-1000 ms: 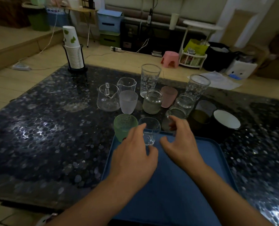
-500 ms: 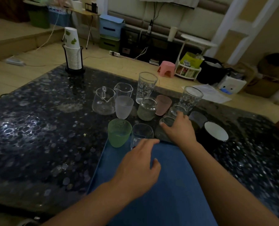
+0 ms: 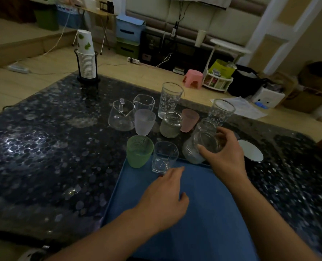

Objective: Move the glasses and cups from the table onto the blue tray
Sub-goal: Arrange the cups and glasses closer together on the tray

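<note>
Two bare forearms reach forward over the blue tray; the left hand hovers low over the tray's middle, palm down, fingers loosely extended and holding nothing, its forefinger tip just beside the base of a small clear glass; the right hand is raised at the tray's far edge, thumb and fingers curled round a clear ribbed glass that is tilted, mouth toward the camera, its base at the tray's rim; whether that base touches the rim I cannot tell. One green cup and the small clear glass stand at the tray's far left corner, side by side. On the dark speckled table beyond, counted: two spouted glass pitchers, side by side; one frosted cup; two tall patterned glasses; one jar-like glass with a pale band; one pink cup; one more clear glass just behind the held one; one dark cup with a white inside, partly hidden by the right wrist. One stack of paper cups stands in a black holder at the table's far left corner.
</note>
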